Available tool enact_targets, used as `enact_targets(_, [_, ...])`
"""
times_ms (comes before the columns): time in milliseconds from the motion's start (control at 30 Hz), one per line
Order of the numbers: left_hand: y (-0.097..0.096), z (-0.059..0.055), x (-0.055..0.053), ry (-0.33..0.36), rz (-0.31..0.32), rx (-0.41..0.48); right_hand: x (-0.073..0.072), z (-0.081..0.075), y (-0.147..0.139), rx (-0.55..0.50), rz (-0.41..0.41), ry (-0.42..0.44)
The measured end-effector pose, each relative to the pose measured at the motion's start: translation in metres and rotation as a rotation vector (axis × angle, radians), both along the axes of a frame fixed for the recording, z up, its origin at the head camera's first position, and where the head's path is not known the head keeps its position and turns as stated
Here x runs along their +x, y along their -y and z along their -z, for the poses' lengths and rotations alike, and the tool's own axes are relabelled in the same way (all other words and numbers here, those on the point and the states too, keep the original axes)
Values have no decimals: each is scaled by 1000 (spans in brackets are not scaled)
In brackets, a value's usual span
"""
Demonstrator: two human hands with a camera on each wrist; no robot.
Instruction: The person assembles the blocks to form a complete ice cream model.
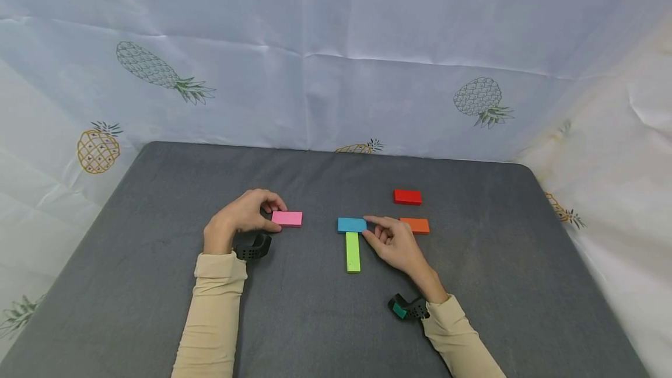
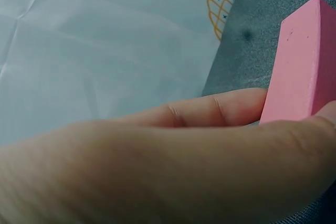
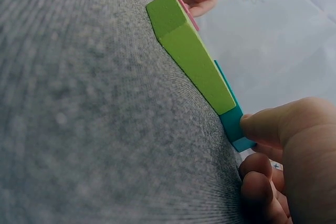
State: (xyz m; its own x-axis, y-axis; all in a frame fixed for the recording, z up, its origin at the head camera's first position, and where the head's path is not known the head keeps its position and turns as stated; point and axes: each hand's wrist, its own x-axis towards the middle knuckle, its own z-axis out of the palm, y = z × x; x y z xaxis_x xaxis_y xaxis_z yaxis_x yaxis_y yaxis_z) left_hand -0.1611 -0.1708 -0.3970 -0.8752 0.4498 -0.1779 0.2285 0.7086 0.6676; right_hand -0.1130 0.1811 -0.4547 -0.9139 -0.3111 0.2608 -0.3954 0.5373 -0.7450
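Observation:
My left hand [image 1: 242, 214] pinches the left end of a pink block [image 1: 287, 219] between thumb and fingers. In the left wrist view the pink block [image 2: 294, 64] rises at the right side, a finger at one face and the thumb at another. With thumb and index finger, my right hand [image 1: 398, 245] holds the right end of a blue block [image 1: 350, 225]. A lime green block [image 1: 353, 252] runs toward me from the blue one's near side, forming a T with it. The right wrist view shows the green block [image 3: 194, 59] meeting the blue block [image 3: 232, 129].
An orange block [image 1: 416, 226] lies just beyond my right hand, partly covered by it. Farther back is a red block [image 1: 407, 197]. The grey cloth-covered table [image 1: 304, 314] ends at a hanging pineapple-print sheet [image 1: 336, 92]. Each wrist wears a black strap device.

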Motion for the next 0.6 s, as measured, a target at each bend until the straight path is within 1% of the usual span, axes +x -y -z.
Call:
enact_targets(267, [-1,0,-2,-35,21,30,0,1,-1,1,-6,-6])
enact_targets(400, [-4,-1,-3,-84,39,41,-1,1,-1,3,-3,-12])
enact_targets(600, [-13,-2,-4,-152,40,56,-1,3,-1,2,-3,-22])
